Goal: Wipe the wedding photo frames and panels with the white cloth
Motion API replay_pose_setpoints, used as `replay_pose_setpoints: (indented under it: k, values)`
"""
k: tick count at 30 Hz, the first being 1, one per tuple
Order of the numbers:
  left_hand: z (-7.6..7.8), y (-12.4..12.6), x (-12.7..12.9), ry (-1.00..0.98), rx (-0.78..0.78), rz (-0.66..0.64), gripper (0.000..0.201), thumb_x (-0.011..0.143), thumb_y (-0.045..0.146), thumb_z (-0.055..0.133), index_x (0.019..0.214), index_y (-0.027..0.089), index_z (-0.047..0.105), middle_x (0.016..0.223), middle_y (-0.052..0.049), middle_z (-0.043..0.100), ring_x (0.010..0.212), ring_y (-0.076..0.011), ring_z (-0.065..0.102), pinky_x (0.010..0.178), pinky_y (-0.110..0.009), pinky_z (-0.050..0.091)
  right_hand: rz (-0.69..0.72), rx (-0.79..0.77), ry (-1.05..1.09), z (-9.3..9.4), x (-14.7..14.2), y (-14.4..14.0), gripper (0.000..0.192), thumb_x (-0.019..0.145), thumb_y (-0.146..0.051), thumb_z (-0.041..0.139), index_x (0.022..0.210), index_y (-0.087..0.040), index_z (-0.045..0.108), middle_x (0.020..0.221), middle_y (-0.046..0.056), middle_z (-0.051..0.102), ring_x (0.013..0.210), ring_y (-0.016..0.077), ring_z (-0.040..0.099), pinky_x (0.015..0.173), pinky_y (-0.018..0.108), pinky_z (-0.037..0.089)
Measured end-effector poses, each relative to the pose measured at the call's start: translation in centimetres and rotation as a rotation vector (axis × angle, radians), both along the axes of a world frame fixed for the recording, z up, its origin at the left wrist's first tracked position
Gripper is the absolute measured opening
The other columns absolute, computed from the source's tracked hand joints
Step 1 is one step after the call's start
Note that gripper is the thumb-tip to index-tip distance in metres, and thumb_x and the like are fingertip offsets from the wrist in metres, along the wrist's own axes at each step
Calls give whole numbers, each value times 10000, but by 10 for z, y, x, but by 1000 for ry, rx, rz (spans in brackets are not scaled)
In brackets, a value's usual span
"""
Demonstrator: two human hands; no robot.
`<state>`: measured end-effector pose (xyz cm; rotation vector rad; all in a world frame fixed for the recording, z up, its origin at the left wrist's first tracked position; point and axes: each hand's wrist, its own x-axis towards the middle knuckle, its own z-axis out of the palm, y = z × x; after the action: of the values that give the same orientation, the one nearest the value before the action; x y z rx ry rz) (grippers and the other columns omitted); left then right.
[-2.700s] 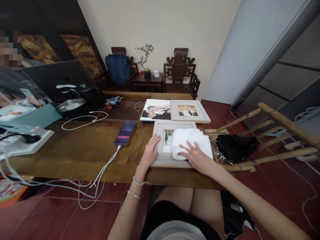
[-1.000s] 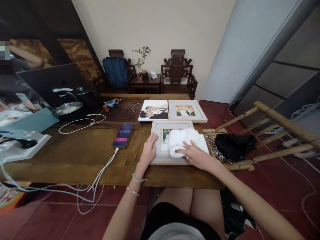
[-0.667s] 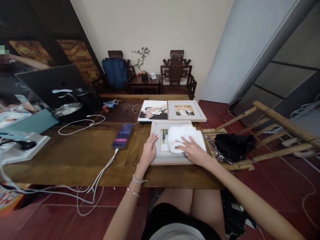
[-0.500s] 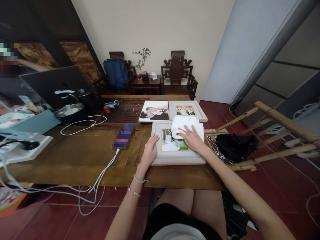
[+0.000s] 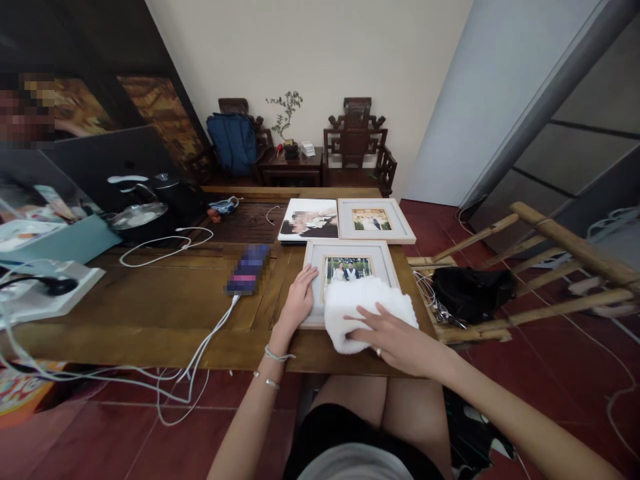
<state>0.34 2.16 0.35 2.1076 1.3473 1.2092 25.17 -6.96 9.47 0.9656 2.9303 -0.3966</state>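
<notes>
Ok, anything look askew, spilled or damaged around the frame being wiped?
Nothing spilled or damaged shows. The near frame lies flat and square to the table edge, left hand steadying it, right hand pressing the white cloth, which overhangs its near edge. Loose white cables trail off the table.

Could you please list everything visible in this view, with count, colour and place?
Near picture frame: 1, pale wood, table's near edge.
Towel: 1, white, on that frame's near part.
Far picture frame: 1, pale, behind it.
Photo print: 1, left of far frame.
Phone: 1, blurred, on white cable.
Table: 1, brown wood.
Black bag: 1, on bamboo rack, right.
Pan: 1, dark, far left.
Blue backpack: 1, on chair by wall.
Left hand: steadies near frame's left edge.
Right hand: presses flat on towel.
</notes>
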Motion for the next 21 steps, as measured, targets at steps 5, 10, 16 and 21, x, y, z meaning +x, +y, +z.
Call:
replay_pose_setpoints:
  k: [5, 10, 16, 21]
  values:
    - [-3, 0, 1, -2, 25, 14, 392, 862, 84, 350, 1153, 157, 602, 1260, -105, 593, 1290, -218, 434, 1101, -468, 335, -118, 214, 21, -24, 4, 67, 654, 706, 54, 393, 1284, -239, 481, 1465, 55, 363, 1376, 251, 226, 1086, 563, 183]
    - [-3, -1, 2, -19, 22, 7, 376, 865, 91, 359, 1141, 149, 608, 1257, -119, 592, 1297, -228, 425, 1101, -465, 335, -332, 425, -10, -31, 12, 128, 664, 714, 57, 380, 1316, -210, 466, 1465, 69, 360, 1372, 314, 209, 1061, 637, 136]
    - [-2, -1, 3, -29, 15, 16, 370, 876, 107, 354, 1139, 155, 609, 1259, -115, 591, 1295, -221, 428, 1101, -455, 337, -322, 323, -146, -29, 2, 95, 668, 723, 70, 377, 1322, -210, 476, 1460, 109, 360, 1342, 373, 250, 1001, 688, 180]
    - [-3, -1, 4, 0, -13, 6, 369, 884, 172, 394, 1203, 161, 577, 1311, -105, 552, 1319, -227, 389, 1116, -472, 295, -168, 83, -82, -8, -2, 16, 686, 729, 55, 363, 1339, -251, 438, 1454, 82, 376, 1324, 316, 313, 1015, 596, 292]
